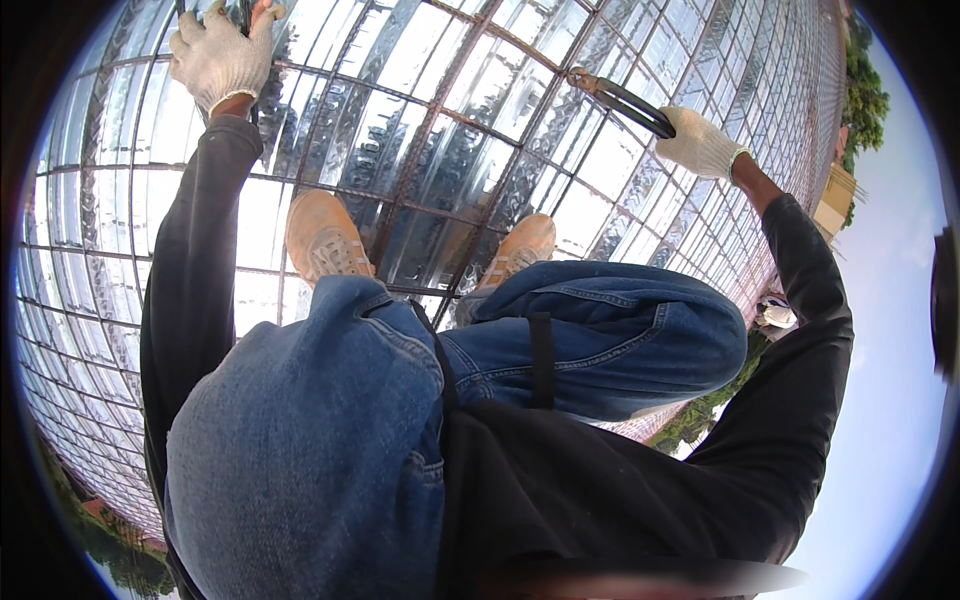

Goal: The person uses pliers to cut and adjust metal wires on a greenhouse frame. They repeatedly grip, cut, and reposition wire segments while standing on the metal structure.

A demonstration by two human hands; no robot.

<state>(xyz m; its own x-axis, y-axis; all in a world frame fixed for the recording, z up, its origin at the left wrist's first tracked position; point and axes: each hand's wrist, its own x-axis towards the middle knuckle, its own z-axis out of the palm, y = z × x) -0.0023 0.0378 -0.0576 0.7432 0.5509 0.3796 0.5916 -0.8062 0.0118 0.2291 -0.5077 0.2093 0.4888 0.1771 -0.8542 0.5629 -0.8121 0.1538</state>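
My right hand (697,144), in a pale knit glove, is closed round the dark handles of a pair of end-cutting nippers (630,104). The jaws, worn and rusty, rest at a crossing of the rebar mesh (432,105). At the upper left my left hand (222,58), gloved likewise, has its fingers curled over dark, thin strands that look like tie wires (246,14). These strands show between thumb and fingers and beside the wrist; the rest is hidden by the hand. A small orange spot shows at the thumb tip, too small to tell.
Shiny ribbed metal decking (400,130) lies under the mesh. My tan shoes (325,238) stand on it, with my knees bent in blue jeans. A person in a white hat (776,314) is far off at right, near trees (865,90) and a yellowish structure (835,200).
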